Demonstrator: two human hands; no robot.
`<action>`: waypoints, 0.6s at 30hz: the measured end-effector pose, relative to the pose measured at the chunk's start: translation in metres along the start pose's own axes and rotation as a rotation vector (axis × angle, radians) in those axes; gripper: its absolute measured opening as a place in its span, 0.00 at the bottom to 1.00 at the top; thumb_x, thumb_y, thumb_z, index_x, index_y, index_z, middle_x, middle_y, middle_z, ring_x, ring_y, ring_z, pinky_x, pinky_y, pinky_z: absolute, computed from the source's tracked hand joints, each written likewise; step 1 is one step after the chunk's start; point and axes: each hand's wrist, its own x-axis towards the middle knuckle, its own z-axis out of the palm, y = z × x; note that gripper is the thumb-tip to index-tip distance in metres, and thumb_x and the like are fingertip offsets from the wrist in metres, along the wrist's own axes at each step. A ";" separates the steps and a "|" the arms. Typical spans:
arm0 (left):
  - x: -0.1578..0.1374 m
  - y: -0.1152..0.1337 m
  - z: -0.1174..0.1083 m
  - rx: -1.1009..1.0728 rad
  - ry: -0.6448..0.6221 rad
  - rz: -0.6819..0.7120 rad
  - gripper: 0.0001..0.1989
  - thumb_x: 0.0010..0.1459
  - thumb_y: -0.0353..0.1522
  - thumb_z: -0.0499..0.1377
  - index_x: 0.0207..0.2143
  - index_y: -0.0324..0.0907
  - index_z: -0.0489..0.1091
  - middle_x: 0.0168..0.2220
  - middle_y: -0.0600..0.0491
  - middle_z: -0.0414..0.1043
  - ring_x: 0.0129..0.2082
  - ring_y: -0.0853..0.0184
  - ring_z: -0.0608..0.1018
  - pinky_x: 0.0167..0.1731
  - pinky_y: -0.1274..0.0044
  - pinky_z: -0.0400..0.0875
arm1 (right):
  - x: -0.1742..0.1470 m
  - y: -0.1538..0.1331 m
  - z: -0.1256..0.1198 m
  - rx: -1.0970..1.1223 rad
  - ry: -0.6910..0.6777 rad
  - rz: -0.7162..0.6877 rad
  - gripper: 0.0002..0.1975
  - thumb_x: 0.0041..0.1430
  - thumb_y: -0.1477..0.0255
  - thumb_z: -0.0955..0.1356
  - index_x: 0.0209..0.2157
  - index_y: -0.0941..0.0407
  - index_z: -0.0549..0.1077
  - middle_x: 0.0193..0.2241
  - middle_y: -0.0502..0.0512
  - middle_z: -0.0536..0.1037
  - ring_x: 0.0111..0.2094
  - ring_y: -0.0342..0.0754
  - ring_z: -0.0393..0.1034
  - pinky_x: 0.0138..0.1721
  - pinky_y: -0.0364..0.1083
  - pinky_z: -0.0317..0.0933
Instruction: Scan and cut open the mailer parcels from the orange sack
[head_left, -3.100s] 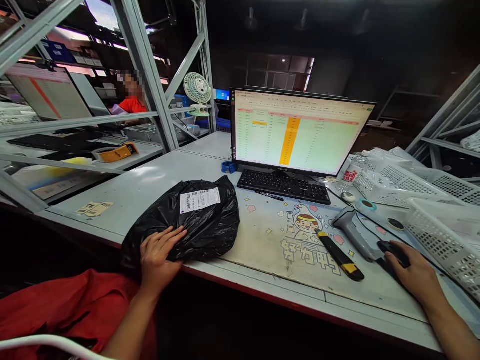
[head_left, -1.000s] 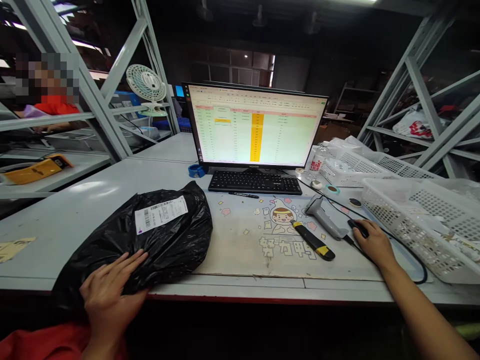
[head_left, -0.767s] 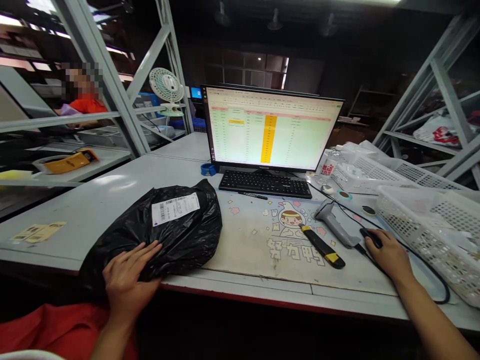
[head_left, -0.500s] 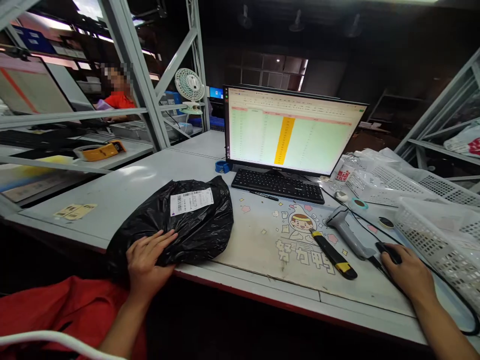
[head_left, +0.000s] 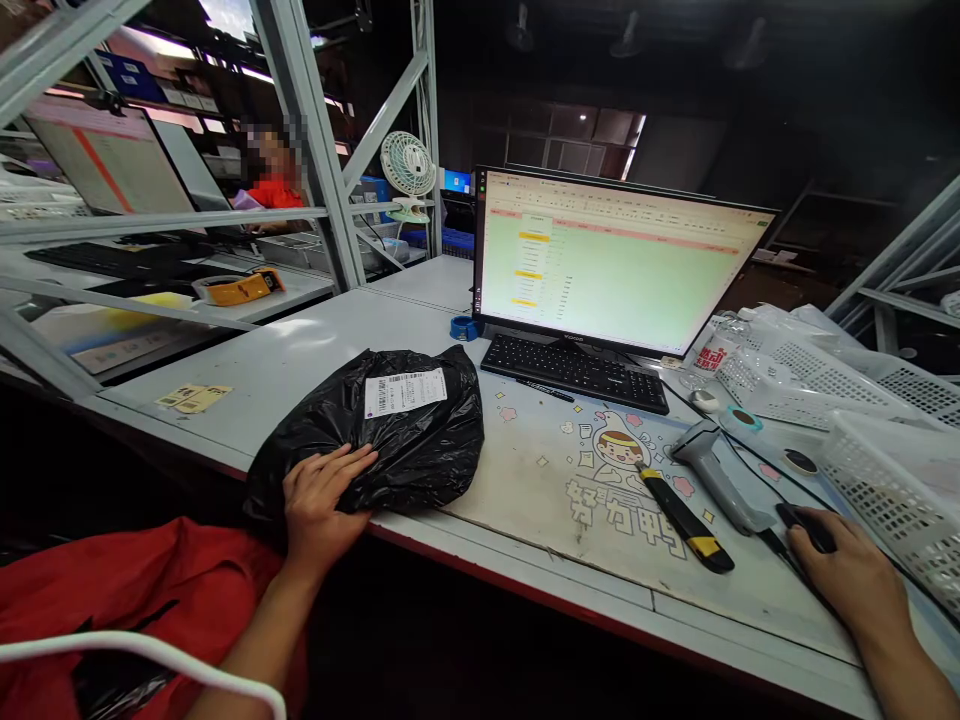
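A black plastic parcel with a white barcode label lies at the table's front edge. Across its near side rests my left hand, fingers stretched out flat, pressing but not gripping it. My right hand is curved over a black computer mouse at the right of the desk. Left of that hand lie a grey barcode scanner and a black-and-yellow utility knife. The monitor shows a spreadsheet with a few yellow cells.
A keyboard and a marker pen lie below the monitor. White perforated baskets line the right side. A metal frame, a small fan and a tape dispenser are at the left, where a person in red sits behind.
The spreadsheet has changed from one solid orange column to scattered yellow cells. My view has turned slightly left, so everything appears shifted right. Both hands keep their places on parcel and mouse.
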 end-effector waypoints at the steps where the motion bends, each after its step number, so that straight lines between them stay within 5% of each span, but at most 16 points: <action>1: 0.000 0.000 0.000 -0.003 -0.004 -0.015 0.16 0.62 0.32 0.61 0.52 0.45 0.76 0.52 0.47 0.82 0.55 0.50 0.80 0.60 0.57 0.65 | 0.000 0.000 0.000 -0.002 0.000 0.001 0.24 0.58 0.45 0.63 0.45 0.45 0.78 0.51 0.62 0.79 0.46 0.74 0.76 0.40 0.70 0.69; 18: -0.003 -0.006 0.003 -0.001 0.032 0.066 0.19 0.61 0.29 0.60 0.55 0.44 0.74 0.52 0.45 0.81 0.54 0.47 0.80 0.58 0.56 0.64 | 0.002 -0.013 -0.009 -0.091 -0.157 0.126 0.30 0.58 0.44 0.59 0.52 0.45 0.75 0.58 0.55 0.75 0.49 0.65 0.76 0.45 0.61 0.70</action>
